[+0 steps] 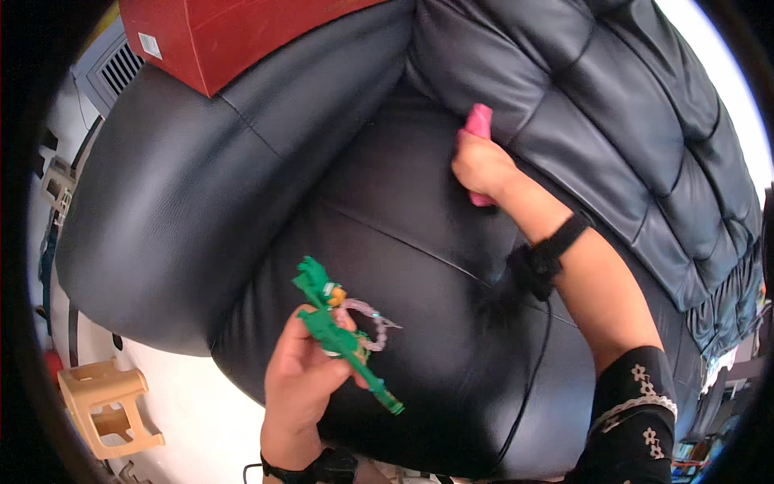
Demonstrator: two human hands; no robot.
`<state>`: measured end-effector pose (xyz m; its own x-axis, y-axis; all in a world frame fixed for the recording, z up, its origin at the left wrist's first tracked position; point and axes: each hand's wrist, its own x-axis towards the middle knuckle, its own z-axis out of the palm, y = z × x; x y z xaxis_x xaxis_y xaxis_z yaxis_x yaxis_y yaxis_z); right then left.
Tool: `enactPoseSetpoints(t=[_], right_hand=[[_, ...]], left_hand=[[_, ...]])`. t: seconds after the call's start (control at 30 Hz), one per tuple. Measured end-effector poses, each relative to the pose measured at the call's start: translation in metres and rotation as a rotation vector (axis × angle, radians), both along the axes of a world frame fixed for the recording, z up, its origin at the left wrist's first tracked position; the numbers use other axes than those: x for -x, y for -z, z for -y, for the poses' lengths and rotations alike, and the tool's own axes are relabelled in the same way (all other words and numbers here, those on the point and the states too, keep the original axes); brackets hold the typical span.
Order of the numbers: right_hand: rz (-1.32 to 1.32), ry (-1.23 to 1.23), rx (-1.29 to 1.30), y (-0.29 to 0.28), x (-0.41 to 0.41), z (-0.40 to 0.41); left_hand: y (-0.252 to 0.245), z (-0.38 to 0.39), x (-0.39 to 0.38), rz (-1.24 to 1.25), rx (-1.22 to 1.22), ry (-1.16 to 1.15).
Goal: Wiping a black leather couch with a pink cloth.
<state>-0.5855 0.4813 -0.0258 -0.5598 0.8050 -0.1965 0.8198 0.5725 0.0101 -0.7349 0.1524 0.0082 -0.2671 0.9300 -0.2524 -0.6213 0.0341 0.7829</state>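
Observation:
My left hand (308, 369), low and left of the middle, holds a green toy-like object (338, 339) with a long thin end, together with a small yellow-orange piece (335, 296) and a beaded bracelet (376, 327). What exactly the green object is cannot be told. Farther off, my right hand (484, 163) is closed around a pink object (480, 120), whose ends stick out above and below the fist; its middle is hidden. That hand is over the seat of a black leather sofa (387, 199), close to the backrest.
A red box (242, 36) rests on the sofa's padded armrest (157, 199). At the lower left a tan plastic stool (109, 411) stands on the pale floor (199, 399). A black cable (532, 387) hangs from the band on my right wrist. The quilted backrest (604, 121) rises at the right.

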Motion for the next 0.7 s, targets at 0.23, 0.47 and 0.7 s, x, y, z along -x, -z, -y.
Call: enactPoseSetpoints(t=[0.23, 0.47, 0.7], right_hand=[[-0.373, -0.131, -0.242, 0.040, 0.078, -0.125], [-0.316, 0.297, 0.416, -0.014, 0.123, -0.088], [-0.568, -0.867, 0.396, -0.004, 0.090, 0.074]], left_hand=[[0.016, -0.021, 0.022, 0.084, 0.087, 0.006], [0.017, -0.023, 0.026, 0.199, 0.036, -0.044], [0.016, -0.023, 0.019, 0.108, -0.004, -0.060]])
